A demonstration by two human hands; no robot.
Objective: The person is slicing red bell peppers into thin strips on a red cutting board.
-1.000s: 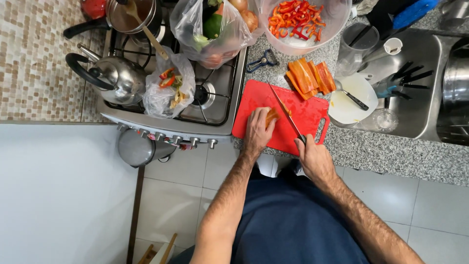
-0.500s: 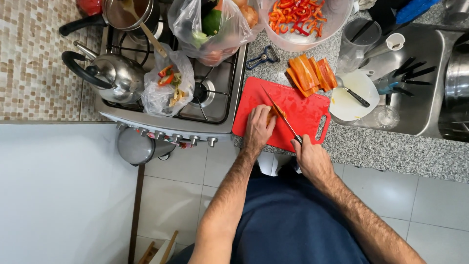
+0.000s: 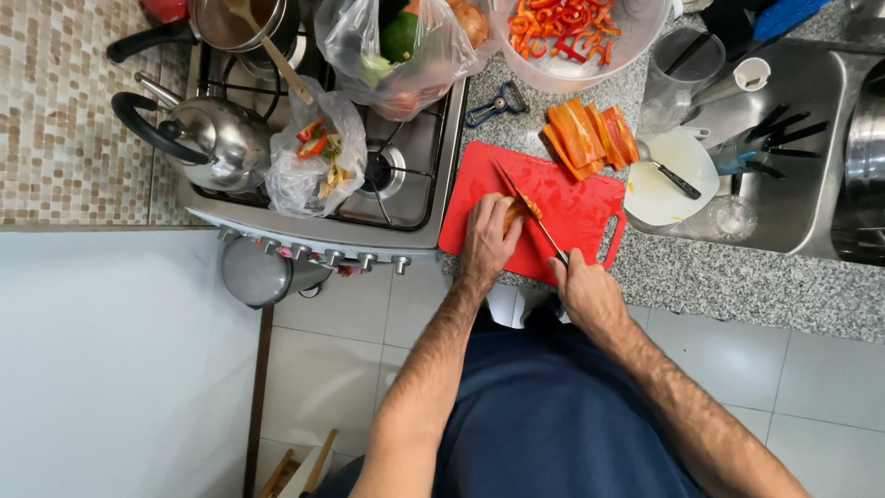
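A: Largest items on the grey speckled stone countertop (image 3: 737, 277)?

B: Steel gas stove (image 3: 406, 184) at its left end, steel sink (image 3: 811, 138) at its right end. A rectangular red plastic cutting board (image 3: 581, 212) lies between them, at the counter's front edge.

A: Behind the board?

B: A clear plastic bowl of red pepper strips (image 3: 572, 37) at the back edge; a stack of orange pepper slabs (image 3: 590, 134) just off the board's far right corner.

A: Hands?

B: Left hand (image 3: 489, 242), fingers curled and pressed together, pins a small orange pepper piece (image 3: 516, 212) to the board's left half. Right hand (image 3: 585, 290) is closed round the dark handle of a thin-bladed kitchen knife (image 3: 525, 203) at the board's front edge; the blade runs diagonally, touching the piece.
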